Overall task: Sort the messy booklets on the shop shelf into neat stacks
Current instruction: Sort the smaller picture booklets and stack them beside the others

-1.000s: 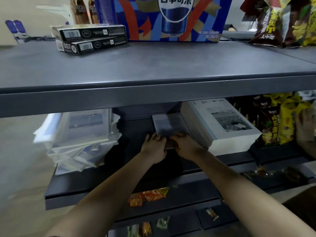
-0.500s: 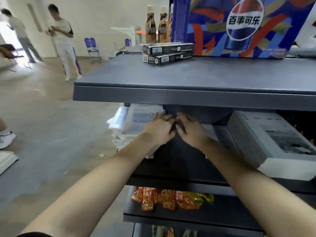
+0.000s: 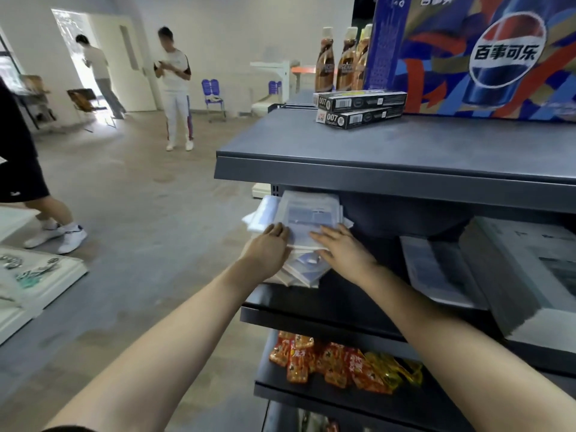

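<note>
the dark grey metal shelf (image 3: 311,322) holds a messy pile of white plastic-wrapped booklets (image 3: 311,213) at its left end and a neat white booklet stack (image 3: 511,275) further right. the top booklet's long axis runs front to back; lower ones skew. left hand (image 3: 269,244) and right hand (image 3: 341,247) press the pile, fingers straight, unclenched.

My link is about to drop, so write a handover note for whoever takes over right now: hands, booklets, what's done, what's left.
Left hand: fingers laid on the left edge of the messy pile, lifting nothing.
Right hand: flat on the top booklet, near its right front corner.
Messy pile: left end of the middle shelf, booklets skewed and overhanging.
Done: a tall neat stack stands at the right, with a low stack beside it.
Left: move the messy pile's booklets into neat stacks.
</note>
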The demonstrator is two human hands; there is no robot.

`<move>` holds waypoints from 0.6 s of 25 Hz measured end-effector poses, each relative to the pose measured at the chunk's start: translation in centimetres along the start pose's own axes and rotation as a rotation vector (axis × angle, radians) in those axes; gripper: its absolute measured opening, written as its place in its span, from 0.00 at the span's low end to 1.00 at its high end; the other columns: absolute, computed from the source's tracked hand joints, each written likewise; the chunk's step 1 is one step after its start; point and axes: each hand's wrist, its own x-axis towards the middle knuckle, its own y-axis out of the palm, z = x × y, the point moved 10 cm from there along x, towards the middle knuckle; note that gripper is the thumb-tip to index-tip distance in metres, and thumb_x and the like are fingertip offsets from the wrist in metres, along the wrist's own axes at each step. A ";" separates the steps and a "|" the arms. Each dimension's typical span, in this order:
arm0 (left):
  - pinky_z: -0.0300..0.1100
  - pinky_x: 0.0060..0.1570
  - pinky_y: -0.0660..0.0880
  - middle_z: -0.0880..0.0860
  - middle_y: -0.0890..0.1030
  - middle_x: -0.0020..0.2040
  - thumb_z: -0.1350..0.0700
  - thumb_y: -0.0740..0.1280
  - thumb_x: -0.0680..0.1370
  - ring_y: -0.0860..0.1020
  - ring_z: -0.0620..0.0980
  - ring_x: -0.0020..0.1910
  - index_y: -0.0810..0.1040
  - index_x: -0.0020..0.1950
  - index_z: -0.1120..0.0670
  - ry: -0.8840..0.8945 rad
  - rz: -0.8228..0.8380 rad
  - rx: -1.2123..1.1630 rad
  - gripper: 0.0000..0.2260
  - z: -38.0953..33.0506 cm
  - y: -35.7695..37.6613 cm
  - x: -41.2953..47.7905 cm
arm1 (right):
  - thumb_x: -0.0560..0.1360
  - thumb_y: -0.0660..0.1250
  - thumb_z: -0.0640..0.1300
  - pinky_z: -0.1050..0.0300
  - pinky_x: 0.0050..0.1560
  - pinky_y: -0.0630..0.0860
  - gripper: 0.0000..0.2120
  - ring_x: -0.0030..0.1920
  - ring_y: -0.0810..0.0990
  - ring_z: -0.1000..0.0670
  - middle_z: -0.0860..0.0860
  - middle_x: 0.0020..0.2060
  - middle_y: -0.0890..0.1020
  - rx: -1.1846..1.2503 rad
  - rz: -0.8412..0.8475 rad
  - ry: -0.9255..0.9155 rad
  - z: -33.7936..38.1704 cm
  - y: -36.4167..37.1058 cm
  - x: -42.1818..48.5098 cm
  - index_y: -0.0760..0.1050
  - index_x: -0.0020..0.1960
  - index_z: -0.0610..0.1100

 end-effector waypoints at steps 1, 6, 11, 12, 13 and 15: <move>0.48 0.69 0.59 0.58 0.59 0.74 0.53 0.55 0.81 0.59 0.57 0.72 0.56 0.74 0.60 -0.005 -0.009 0.017 0.23 0.1 -0.1 -0.3 | 0.80 0.57 0.48 0.50 0.73 0.54 0.22 0.73 0.55 0.43 0.47 0.74 0.61 -0.017 0.008 0.011 0.1 0.0 0.0 0.61 0.74 0.49; 0.53 0.72 0.53 0.50 0.58 0.76 0.51 0.56 0.81 0.55 0.55 0.75 0.56 0.76 0.53 0.008 -0.084 0.030 0.24 -1.6 -0.8 -1.5 | 0.78 0.59 0.35 0.48 0.66 0.68 0.31 0.74 0.54 0.40 0.43 0.75 0.56 -0.259 0.077 0.085 1.4 0.3 -1.6 0.51 0.76 0.47; 0.50 0.65 0.67 0.49 0.66 0.73 0.51 0.58 0.80 0.64 0.52 0.70 0.63 0.73 0.49 0.079 -0.148 0.028 0.20 -2.7 -1.3 -1.3 | 0.72 0.66 0.35 0.48 0.55 0.74 0.32 0.68 0.67 0.39 0.39 0.67 0.68 -0.323 -0.049 0.009 4.0 -0.4 -3.6 0.59 0.73 0.45; 0.50 0.63 0.69 0.50 0.69 0.71 0.52 0.58 0.80 0.66 0.52 0.69 0.65 0.71 0.49 0.087 -0.161 0.037 0.19 -2.8 -1.5 -1.4 | 0.67 0.71 0.36 0.50 0.48 0.78 0.32 0.62 0.74 0.41 0.40 0.62 0.75 -0.318 -0.100 -0.022 4.5 -0.8 -3.9 0.67 0.69 0.45; 0.50 0.62 0.70 0.51 0.71 0.68 0.55 0.59 0.79 0.69 0.53 0.67 0.67 0.70 0.49 0.097 -0.166 0.044 0.18 -2.8 -1.6 -1.4 | 0.61 0.76 0.38 0.53 0.40 0.79 0.31 0.54 0.80 0.43 0.43 0.54 0.80 -0.289 -0.155 -0.052 4.7 -1.0 -4.1 0.74 0.62 0.45; 0.51 0.63 0.66 0.53 0.75 0.63 0.64 0.58 0.75 0.71 0.54 0.64 0.71 0.66 0.50 0.109 -0.173 0.031 0.20 -1.9 -2.2 -1.1 | 0.59 0.78 0.42 0.56 0.33 0.80 0.25 0.46 0.83 0.48 0.49 0.48 0.84 -0.215 -0.263 -0.124 4.9 -1.5 -4.8 0.80 0.55 0.47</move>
